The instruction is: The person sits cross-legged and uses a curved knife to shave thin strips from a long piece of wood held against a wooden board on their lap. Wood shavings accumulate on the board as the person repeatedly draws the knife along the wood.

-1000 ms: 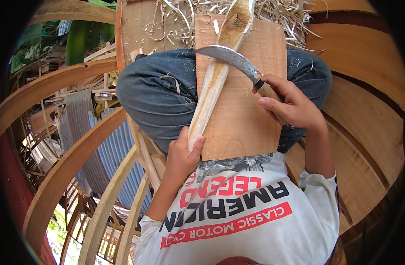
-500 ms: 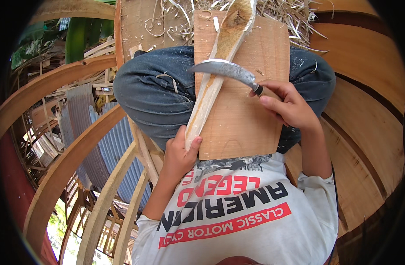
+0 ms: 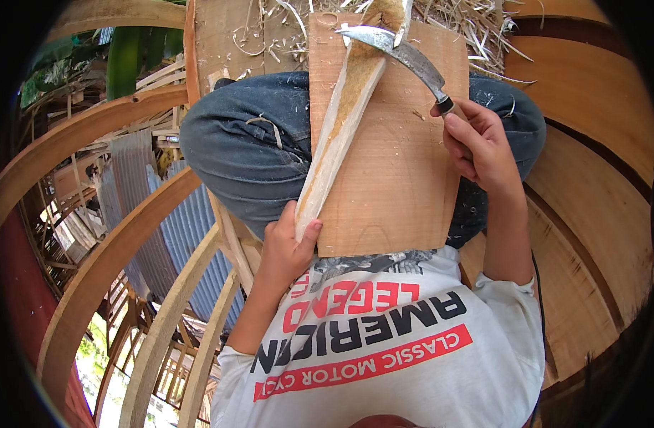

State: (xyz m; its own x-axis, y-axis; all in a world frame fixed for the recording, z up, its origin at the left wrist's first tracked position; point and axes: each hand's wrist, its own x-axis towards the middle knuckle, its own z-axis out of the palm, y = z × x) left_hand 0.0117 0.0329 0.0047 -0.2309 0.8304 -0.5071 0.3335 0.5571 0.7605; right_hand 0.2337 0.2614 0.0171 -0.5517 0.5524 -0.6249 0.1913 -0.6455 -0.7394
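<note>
My left hand (image 3: pixel 290 244) is closed round the narrow near end of a pale, partly carved piece of wood (image 3: pixel 339 143). The piece slants away from me, resting over a flat wooden board (image 3: pixel 398 157) across my lap. In my right hand (image 3: pixel 478 139) is a curved knife (image 3: pixel 412 63), gripped by its handle. Its sickle-like blade lies across the upper part of the carved piece, with the tip past its left edge. Brown, rough grain shows on the piece near the blade, and its far end runs out of view at the top.
Curled wood shavings (image 3: pixel 477 36) are heaped beyond the board. Curved wooden ribs (image 3: pixel 92 139) rise on my left, with corrugated metal sheets (image 3: pixel 188 242) below them. Wooden planks (image 3: pixel 591 192) curve along my right. My crossed legs (image 3: pixel 245 150) flank the board.
My right hand has moved the knife up and away from me along the carved piece. My left hand keeps its hold in nearly the same place.
</note>
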